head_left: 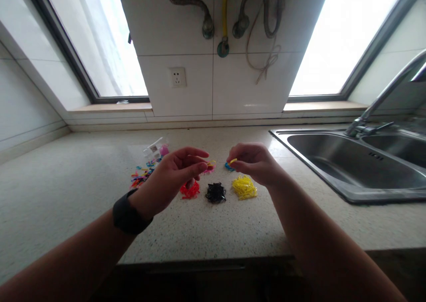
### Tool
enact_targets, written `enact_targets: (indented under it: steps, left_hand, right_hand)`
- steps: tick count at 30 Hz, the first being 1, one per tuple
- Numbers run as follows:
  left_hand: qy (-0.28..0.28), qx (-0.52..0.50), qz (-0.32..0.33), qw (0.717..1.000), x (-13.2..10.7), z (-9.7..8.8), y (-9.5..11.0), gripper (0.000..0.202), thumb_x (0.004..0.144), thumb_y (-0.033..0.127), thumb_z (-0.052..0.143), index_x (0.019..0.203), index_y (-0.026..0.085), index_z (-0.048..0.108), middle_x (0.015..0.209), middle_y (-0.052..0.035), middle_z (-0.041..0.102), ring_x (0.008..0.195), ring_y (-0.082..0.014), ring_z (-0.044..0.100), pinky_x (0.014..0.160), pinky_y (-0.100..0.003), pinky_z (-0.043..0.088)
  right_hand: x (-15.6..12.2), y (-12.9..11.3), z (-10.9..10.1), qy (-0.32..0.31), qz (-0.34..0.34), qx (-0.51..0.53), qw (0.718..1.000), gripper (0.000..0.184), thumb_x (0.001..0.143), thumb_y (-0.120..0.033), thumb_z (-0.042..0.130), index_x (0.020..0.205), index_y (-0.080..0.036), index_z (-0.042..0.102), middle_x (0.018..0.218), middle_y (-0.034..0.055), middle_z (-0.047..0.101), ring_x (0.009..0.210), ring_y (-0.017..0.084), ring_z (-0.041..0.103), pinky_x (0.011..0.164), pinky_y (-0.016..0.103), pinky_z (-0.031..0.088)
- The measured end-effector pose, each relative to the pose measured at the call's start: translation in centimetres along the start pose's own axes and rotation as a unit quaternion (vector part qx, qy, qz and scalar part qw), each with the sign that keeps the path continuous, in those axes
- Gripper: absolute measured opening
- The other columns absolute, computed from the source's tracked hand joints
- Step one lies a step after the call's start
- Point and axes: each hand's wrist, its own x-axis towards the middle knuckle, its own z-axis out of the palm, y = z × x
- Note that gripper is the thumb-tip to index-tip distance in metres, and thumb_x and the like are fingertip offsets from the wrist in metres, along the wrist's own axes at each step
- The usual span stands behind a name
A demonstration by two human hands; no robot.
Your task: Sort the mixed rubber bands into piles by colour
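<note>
My left hand [178, 171], with a dark band on its wrist, is closed in a loose pinch. A bit of yellow rubber band [212, 163] shows at its fingertips, just above a pink pile [208, 170]. Between thumb and forefinger my right hand [251, 160] pinches another small yellow band [233, 161], over a blue pile [229, 166]. Nearer to me lie a red pile [190, 190], a black pile [216, 192] and a yellow pile [244, 187] of small bands. My left hand partly hides the red pile and the mixed-colour bands [141, 176].
A clear plastic container [155, 147] with something pink [164, 149] by it is behind my left hand. On the right, a steel sink [313, 195] with a tap [376, 102] is set into the speckled counter [216, 235]. Hoses and a socket [178, 77] are on the wall.
</note>
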Motion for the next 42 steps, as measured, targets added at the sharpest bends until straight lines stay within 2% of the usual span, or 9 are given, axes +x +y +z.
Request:
enact_targets:
  steps: [8, 13, 16, 20, 23, 28, 33, 35, 42]
  left_hand:
    - [-0.027, 0.064, -0.010, 0.998, -0.4, 1.4, -0.6, 0.028, 0.083, 0.032, 0.076, 0.106, 0.018, 0.069, 0.092, -0.0053, 0.075, 0.059, -0.0082, 0.057, 0.047, -0.018, 0.042]
    - [-0.076, 0.152, 0.044, 0.985, 0.6, 3.6, -1.3, 0.022, 0.087, 0.033, 0.071, 0.104, 0.019, 0.070, 0.098, -0.0063, 0.075, 0.079, -0.0141, 0.067, 0.062, -0.023, 0.049]
    - [-0.115, 0.260, 0.101, 0.953, 2.2, 4.9, -2.1, 0.017, 0.091, 0.030, 0.064, 0.101, 0.019, 0.072, 0.094, -0.0055, 0.076, 0.080, -0.0153, 0.067, 0.069, -0.026, 0.050]
    - [-0.149, 0.420, 0.153, 0.882, 4.4, 6.5, -3.7, 0.016, 0.092, 0.021, 0.059, 0.098, 0.021, 0.074, 0.091, -0.0058, 0.076, 0.081, -0.0182, 0.068, 0.078, -0.033, 0.050]
    - [-0.168, 0.488, 0.176, 0.838, 5.6, 7.7, -4.9, 0.019, 0.092, 0.021, 0.057, 0.099, 0.021, 0.075, 0.093, -0.0073, 0.076, 0.086, -0.0215, 0.068, 0.080, -0.035, 0.050]
    - [-0.161, 0.549, 0.173, 0.802, 6.9, 9.1, -6.4, 0.023, 0.095, 0.025, 0.053, 0.101, 0.022, 0.075, 0.093, -0.0092, 0.075, 0.091, -0.0255, 0.068, 0.080, -0.037, 0.051]
    - [-0.158, 0.592, 0.170, 0.772, 7.3, 9.2, -6.7, 0.026, 0.096, 0.028, 0.051, 0.105, 0.026, 0.075, 0.095, -0.0095, 0.072, 0.088, -0.0244, 0.068, 0.075, -0.036, 0.052]
    - [-0.171, 0.588, 0.180, 0.770, 7.3, 8.9, -6.6, 0.025, 0.095, 0.026, 0.052, 0.106, 0.025, 0.075, 0.096, -0.0093, 0.072, 0.089, -0.0233, 0.068, 0.077, -0.035, 0.053]
    - [-0.193, 0.517, 0.234, 0.800, 7.0, 6.9, -5.0, 0.021, 0.095, 0.021, 0.056, 0.104, 0.021, 0.075, 0.098, -0.0063, 0.076, 0.093, -0.0189, 0.067, 0.088, -0.033, 0.052]
  right_hand:
    - [0.6, 1.2, -1.9, 0.100, -0.016, 0.025, 0.995, 0.026, 0.067, -0.039, 0.086, 0.076, -0.021, 0.070, 0.063, -0.0028, 0.057, 0.052, 0.008, 0.042, 0.046, 0.025, 0.035]
    - [1.1, 2.2, -3.0, 0.148, -0.022, 0.038, 0.988, 0.021, 0.070, -0.035, 0.083, 0.079, -0.022, 0.069, 0.065, -0.0029, 0.058, 0.051, 0.007, 0.040, 0.045, 0.025, 0.032]
    - [1.3, 2.8, -3.4, 0.170, -0.022, 0.043, 0.984, 0.021, 0.071, -0.034, 0.083, 0.078, -0.021, 0.068, 0.063, -0.0038, 0.058, 0.049, 0.006, 0.040, 0.045, 0.024, 0.031]
    - [1.5, 3.3, -4.1, 0.195, -0.004, 0.025, 0.980, 0.025, 0.069, -0.035, 0.084, 0.079, -0.019, 0.068, 0.062, -0.0042, 0.058, 0.048, 0.006, 0.041, 0.043, 0.023, 0.029]
    - [1.5, 3.6, -4.9, 0.193, 0.013, -0.017, 0.981, 0.029, 0.068, -0.039, 0.084, 0.079, -0.017, 0.068, 0.061, -0.0036, 0.059, 0.049, 0.006, 0.041, 0.043, 0.022, 0.028]
    - [1.5, 3.6, -6.0, 0.214, 0.027, -0.075, 0.974, 0.035, 0.065, -0.045, 0.083, 0.079, -0.016, 0.067, 0.061, -0.0031, 0.058, 0.049, 0.007, 0.042, 0.043, 0.023, 0.029]
    - [1.6, 3.6, -6.2, 0.243, 0.030, -0.072, 0.967, 0.036, 0.063, -0.046, 0.082, 0.079, -0.017, 0.068, 0.060, -0.0025, 0.058, 0.049, 0.008, 0.041, 0.043, 0.023, 0.028]
    - [1.6, 3.6, -6.2, 0.241, 0.030, -0.072, 0.967, 0.036, 0.063, -0.046, 0.083, 0.079, -0.018, 0.068, 0.061, -0.0023, 0.058, 0.049, 0.008, 0.042, 0.044, 0.024, 0.029]
    - [1.5, 3.4, -5.9, 0.226, 0.036, -0.067, 0.971, 0.031, 0.066, -0.042, 0.082, 0.079, -0.018, 0.069, 0.060, -0.0028, 0.058, 0.049, 0.007, 0.042, 0.044, 0.024, 0.029]
